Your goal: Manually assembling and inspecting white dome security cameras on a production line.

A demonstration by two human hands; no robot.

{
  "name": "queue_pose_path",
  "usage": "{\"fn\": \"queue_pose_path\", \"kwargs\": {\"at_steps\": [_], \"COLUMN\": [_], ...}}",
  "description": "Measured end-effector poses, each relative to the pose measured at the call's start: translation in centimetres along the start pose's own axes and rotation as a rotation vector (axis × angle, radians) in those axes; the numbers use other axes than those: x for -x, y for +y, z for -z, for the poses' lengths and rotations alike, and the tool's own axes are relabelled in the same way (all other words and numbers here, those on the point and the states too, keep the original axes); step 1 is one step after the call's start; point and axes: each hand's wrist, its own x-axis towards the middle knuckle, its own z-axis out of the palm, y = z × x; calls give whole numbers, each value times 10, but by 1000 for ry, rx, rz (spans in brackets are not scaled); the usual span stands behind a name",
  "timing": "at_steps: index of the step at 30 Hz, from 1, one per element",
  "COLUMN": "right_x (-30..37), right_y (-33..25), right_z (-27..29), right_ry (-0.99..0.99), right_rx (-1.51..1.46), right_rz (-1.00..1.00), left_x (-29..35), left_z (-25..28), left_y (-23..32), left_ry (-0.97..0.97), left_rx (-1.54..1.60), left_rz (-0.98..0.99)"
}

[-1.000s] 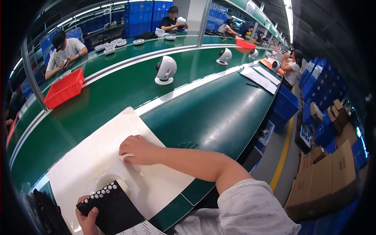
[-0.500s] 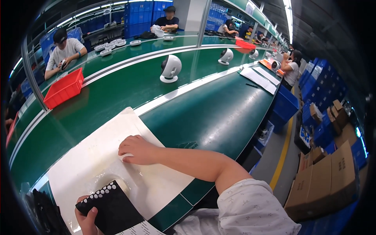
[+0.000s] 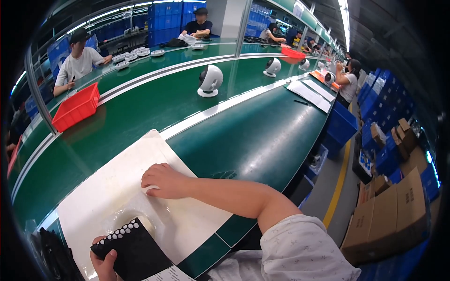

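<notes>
At the lower left, my left hand (image 3: 104, 264) grips a black sheet (image 3: 140, 253) by its edge, thumb on top. Round white stickers or pads (image 3: 123, 231) line the sheet's upper edge in a row. A printed white sheet (image 3: 169, 273) shows beneath its lower corner. My right hand (image 3: 164, 181) rests on a white board (image 3: 112, 175), its fingers curled down. Something small and white (image 3: 150, 188) shows by its thumb, mostly hidden. From under this hand toward the black sheet stretches crumpled clear plastic (image 3: 161, 213), with a pale curved shape (image 3: 129, 216) beside it.
Beyond the board runs a green conveyor (image 3: 154, 103) bearing white devices with black fronts (image 3: 210, 80). A red bin (image 3: 77, 107) stands at the left. Papers (image 3: 309, 93) and a pen lie farther along my bench. Cartons (image 3: 389, 215) stand at the right; several co-workers sit beyond.
The white devices on the conveyor have shifted slightly right. At the far left, a co-worker has stretched an arm toward the white round parts. My hands have hardly moved.
</notes>
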Motion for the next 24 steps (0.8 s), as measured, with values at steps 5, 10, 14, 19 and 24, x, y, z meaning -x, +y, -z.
{"fn": "queue_pose_path", "kwargs": {"at_steps": [5,10,14,19,24], "right_x": [-4,-7,-11,-17,-19], "right_y": [3,5,7,9,11], "right_z": [-4,-6,-10,-16,-19], "right_ry": [1,18,17,22,13], "right_rx": [-14,-14,-8,6,-2], "right_rz": [15,23,25,33,26], "left_x": [-3,-7,-11,-15,-18], "left_z": [4,6,11,17,20], "left_y": [-1,-5,-9,-10,-16], "left_ry": [-22,9,-3,-14,-17], "left_rx": [-12,-2,-2,-2,-6], "left_rz": [2,2,-7,-9,-8]}}
